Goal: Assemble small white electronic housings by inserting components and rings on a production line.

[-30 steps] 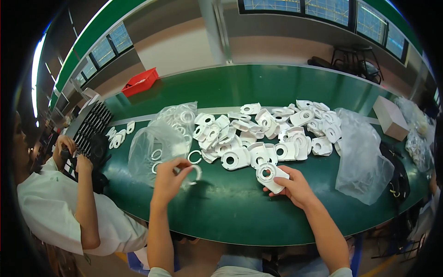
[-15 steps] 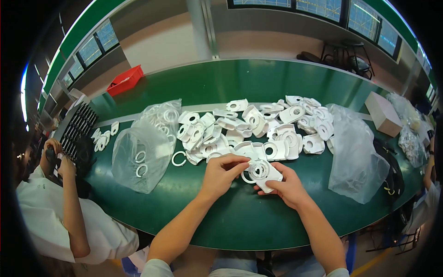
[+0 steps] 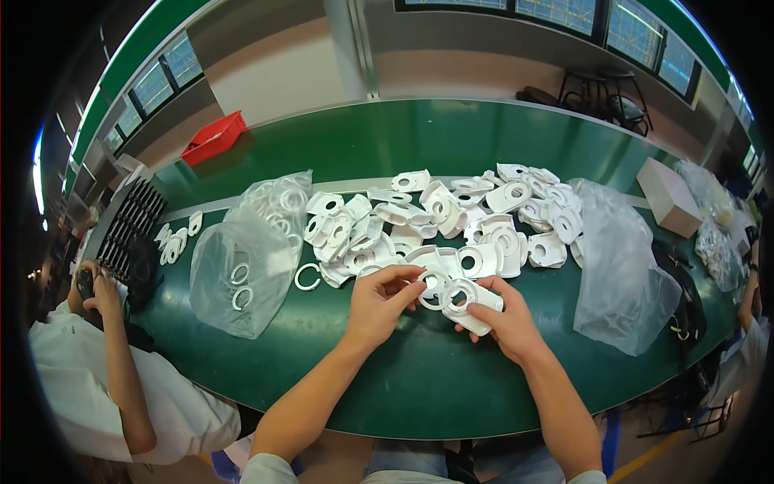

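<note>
Between the thumb and fingers of my left hand (image 3: 382, 302) is a thin white plastic ring (image 3: 433, 289). My right hand (image 3: 501, 319) grips a white plastic housing (image 3: 477, 311) with a round hole, tilted above the green table. The ring's right edge meets or overlaps the housing's left edge; whether they touch I cannot tell. Just beyond my hands lies a heap of similar white housings (image 3: 435, 211). One loose white ring (image 3: 307, 277) rests on the table left of the heap.
A clear bag of white rings (image 3: 256, 258) lies at left, another clear plastic bag (image 3: 621, 274) at right. A red bin (image 3: 214, 138) and a pale box (image 3: 668, 198) stand farther off. At the left, a person (image 3: 121, 379) handles a dark object beside a black rack (image 3: 132, 230).
The ring, which lay over the housing, is now off to its left in my left hand. My right hand has shifted slightly right with the housing, whose hole now shows.
</note>
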`<state>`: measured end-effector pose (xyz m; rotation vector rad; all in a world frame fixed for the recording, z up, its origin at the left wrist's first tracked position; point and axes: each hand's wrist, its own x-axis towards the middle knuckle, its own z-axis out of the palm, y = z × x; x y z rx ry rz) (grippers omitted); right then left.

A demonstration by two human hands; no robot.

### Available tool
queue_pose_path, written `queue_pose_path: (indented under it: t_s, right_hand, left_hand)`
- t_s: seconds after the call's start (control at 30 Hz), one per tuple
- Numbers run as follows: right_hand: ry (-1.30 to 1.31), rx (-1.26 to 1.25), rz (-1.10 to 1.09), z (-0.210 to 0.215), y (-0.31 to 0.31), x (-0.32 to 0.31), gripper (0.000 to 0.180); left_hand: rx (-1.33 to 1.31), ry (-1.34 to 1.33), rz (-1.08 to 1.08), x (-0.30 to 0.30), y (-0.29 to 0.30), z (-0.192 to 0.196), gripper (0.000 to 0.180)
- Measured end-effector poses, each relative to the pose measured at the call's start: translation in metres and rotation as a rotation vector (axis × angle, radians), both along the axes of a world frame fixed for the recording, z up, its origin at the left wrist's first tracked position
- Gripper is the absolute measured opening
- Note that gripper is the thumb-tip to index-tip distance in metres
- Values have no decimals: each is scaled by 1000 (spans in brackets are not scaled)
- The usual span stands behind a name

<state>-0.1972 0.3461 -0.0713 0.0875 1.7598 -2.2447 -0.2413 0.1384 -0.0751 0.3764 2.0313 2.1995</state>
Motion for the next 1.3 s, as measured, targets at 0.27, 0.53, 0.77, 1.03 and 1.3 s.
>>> queue_pose_path:
  t_s: [0.27,0.53,0.77,1.03,1.3]
  right_hand:
    - [5,-197,-13,-3,0,3,28]
    - [28,-230,-180,-9,-14,2,33]
    - [62,-385,-110,-4,-19,8,40]
    - [237,-143,-152,-17,-24,5,34]
    - [265,-80,-96,-10,-20,7,37]
  left_hand:
    - [154,-130,12,12,9,10,15]
    - [354,-294,-22,17,13,3,9]
    - [177,-287,-5,26,26,2,10]
    - [78,-246,45,30,30,-6,11]
    - [30,-103,81,23,26,-4,22]
